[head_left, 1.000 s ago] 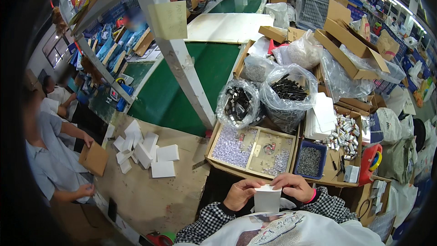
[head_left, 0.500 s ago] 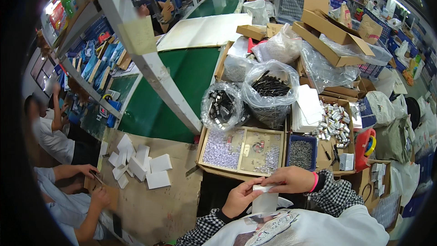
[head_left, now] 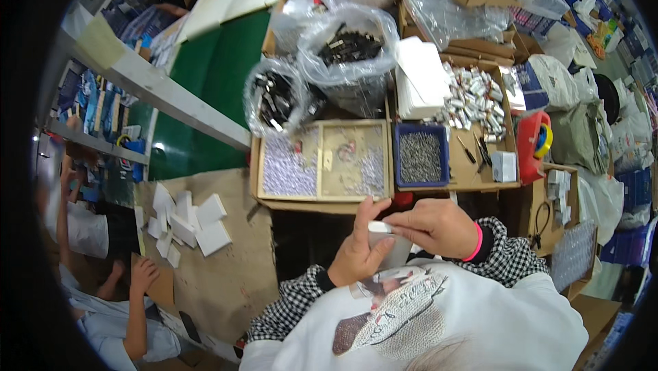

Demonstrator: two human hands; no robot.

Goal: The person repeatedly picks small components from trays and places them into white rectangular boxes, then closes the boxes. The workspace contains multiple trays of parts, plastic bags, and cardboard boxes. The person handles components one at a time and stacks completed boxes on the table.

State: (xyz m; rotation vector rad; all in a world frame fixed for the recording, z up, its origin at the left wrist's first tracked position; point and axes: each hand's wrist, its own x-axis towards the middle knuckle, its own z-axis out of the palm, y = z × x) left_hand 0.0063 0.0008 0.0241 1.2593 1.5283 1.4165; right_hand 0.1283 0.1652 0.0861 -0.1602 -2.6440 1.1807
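A small white box (head_left: 395, 250) stands upright close to my chest, its top end at my fingers. My left hand (head_left: 358, 251) is wrapped round the box's left side, thumb across its front. From the right, my right hand (head_left: 439, 225) meets the top edge with its fingertips and thumb, under a pink wristband. Whatever is inside the box cannot be seen. Just beyond my hands lies a divided wooden tray (head_left: 321, 165) of small clear pieces, with a blue bin (head_left: 421, 157) of small metal parts beside it.
White boxes (head_left: 195, 223) lie piled on the brown board at left, near a co-worker's hand (head_left: 144, 273). Plastic bags of black parts (head_left: 349, 49) stand behind the tray. A carton holds silvery cylinders (head_left: 476, 100) and screwdrivers (head_left: 467, 148). A grey post (head_left: 171, 100) slants across the left.
The view has tilted downward and shifted. My left fingers have lifted and spread at the box's top, and the box leans nearer my chest. The co-worker's hands have moved.
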